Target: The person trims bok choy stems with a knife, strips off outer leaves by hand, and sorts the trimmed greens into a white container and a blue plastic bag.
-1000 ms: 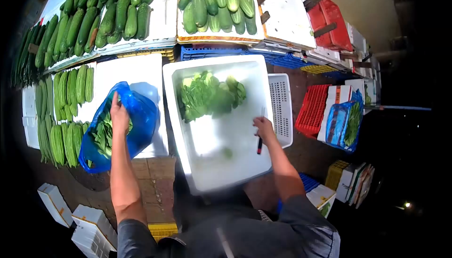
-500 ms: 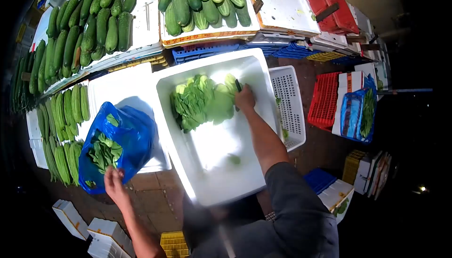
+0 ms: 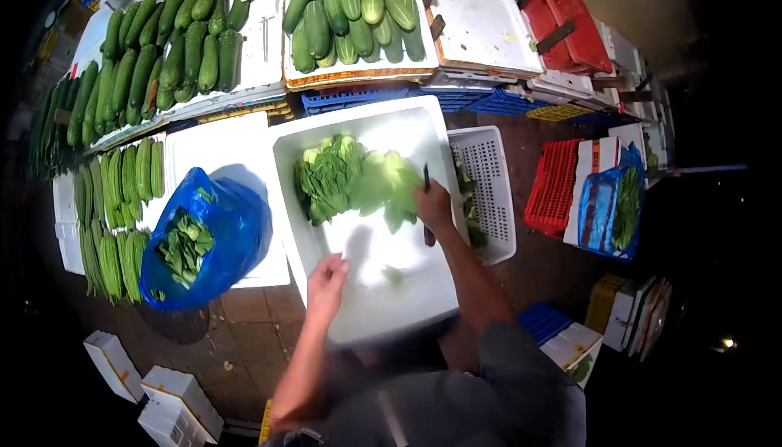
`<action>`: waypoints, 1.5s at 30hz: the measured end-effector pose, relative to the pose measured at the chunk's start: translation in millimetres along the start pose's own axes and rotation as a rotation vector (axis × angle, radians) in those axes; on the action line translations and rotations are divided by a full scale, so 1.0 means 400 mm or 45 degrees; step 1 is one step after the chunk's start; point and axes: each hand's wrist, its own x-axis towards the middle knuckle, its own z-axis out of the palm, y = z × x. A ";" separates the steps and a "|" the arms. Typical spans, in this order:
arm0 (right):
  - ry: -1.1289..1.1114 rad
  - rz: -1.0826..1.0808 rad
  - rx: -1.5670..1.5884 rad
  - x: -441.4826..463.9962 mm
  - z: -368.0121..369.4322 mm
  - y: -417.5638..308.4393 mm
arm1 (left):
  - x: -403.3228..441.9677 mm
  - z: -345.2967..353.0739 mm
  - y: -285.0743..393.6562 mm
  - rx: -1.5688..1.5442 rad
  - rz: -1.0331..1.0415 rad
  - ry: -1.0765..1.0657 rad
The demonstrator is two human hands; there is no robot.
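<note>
Leafy green bunches that look like bok choy [image 3: 330, 174] are piled at the far left inside a white foam box [image 3: 366, 312]. Paler heads [image 3: 387, 186] lie beside them, blurred. My right hand [image 3: 434, 205] is closed around a dark knife [image 3: 428, 237], its thin end pointing up past my fingers, right at the edge of these heads. Over the box's near left part, my left hand [image 3: 326, 282] reaches in with its fingers loosely extended and nothing visible in them. A blue plastic bag [image 3: 240, 223] of cut greens [image 3: 186, 247] stands open to the left.
Cucumbers [image 3: 350, 7] fill a foam tray behind the box, with more long green vegetables [image 3: 122, 80] at left. A white perforated basket [image 3: 493, 202] holding leaves adjoins the box's right side. Red crates [image 3: 556, 182] stand farther right; foam boxes [image 3: 183, 402] sit on the floor.
My left hand has moved right, from the blue bag to above the foam box. My right hand has shifted slightly down and right with the knife. The view has shifted a little.
</note>
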 end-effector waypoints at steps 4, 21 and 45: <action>-0.308 0.190 1.019 -0.223 -0.141 -0.030 | 0.080 0.137 0.043 -0.113 0.095 -0.184; -0.791 0.660 1.216 -0.674 -0.428 0.258 | -0.207 0.359 0.226 0.306 0.495 -0.419; -0.512 -0.385 0.198 -0.504 -0.744 -0.077 | -0.298 0.542 0.242 1.124 1.324 -0.296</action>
